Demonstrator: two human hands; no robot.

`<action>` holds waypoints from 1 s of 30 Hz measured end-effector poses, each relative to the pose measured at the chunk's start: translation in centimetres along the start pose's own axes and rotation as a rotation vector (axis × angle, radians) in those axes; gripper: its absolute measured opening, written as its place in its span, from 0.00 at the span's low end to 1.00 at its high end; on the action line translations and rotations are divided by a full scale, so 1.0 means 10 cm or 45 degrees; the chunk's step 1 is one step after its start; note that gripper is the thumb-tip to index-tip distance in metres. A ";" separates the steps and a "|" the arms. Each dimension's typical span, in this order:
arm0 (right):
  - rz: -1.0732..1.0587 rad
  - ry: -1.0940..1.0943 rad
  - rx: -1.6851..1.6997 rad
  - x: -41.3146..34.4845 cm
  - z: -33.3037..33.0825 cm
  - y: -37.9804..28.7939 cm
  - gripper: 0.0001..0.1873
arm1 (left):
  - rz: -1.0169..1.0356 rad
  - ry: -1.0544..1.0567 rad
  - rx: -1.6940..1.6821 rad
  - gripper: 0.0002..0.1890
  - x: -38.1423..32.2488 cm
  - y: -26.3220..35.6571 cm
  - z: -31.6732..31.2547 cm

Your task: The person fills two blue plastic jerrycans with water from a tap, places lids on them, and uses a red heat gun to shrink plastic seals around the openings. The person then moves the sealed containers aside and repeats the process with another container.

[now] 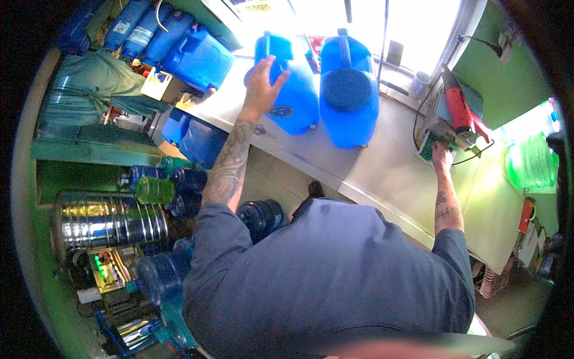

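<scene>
Two blue plastic water containers stand side by side on the white counter. My left hand (264,87) rests with fingers apart at the dark blue cap of the left container (296,103); whether it grips the cap is unclear. The right container (350,121) has a large dark cap facing me and a handle on top. At the right, my right hand (441,155) reaches into a small tray (426,152) holding green things, below a red heat gun or similar power tool (459,107). Its fingertips are partly hidden inside.
A white mug (420,82) stands by the bright window. Blue containers (197,58) line the far left of the counter (381,161). Water bottles (154,190) and a ribbed steel tank (112,220) are at the left. A green bottle (531,159) stands at the far right.
</scene>
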State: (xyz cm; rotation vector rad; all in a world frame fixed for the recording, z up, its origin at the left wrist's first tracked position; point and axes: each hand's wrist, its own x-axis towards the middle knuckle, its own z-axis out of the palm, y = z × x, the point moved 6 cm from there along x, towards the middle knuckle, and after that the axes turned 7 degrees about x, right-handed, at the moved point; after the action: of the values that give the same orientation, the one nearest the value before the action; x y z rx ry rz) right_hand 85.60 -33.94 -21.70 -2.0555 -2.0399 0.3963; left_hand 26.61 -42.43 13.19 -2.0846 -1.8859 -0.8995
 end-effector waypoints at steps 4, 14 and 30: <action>-0.014 0.348 0.167 -0.24 -0.30 -0.30 0.16 | 0.180 -0.616 0.322 0.52 -0.01 -0.42 0.39; 0.167 0.572 0.791 -1.28 -0.89 -1.34 0.08 | 0.311 -0.634 0.250 0.55 0.24 -1.10 0.17; -0.107 0.751 0.501 -1.51 -2.36 -3.43 0.12 | 0.727 -0.574 0.016 0.54 0.18 -0.99 0.35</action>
State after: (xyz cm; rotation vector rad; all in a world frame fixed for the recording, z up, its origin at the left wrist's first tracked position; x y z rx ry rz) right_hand 61.33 -47.74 12.73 -1.5982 -1.5416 0.1326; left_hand 18.29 -37.44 8.90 -2.7652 -1.2917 -0.3007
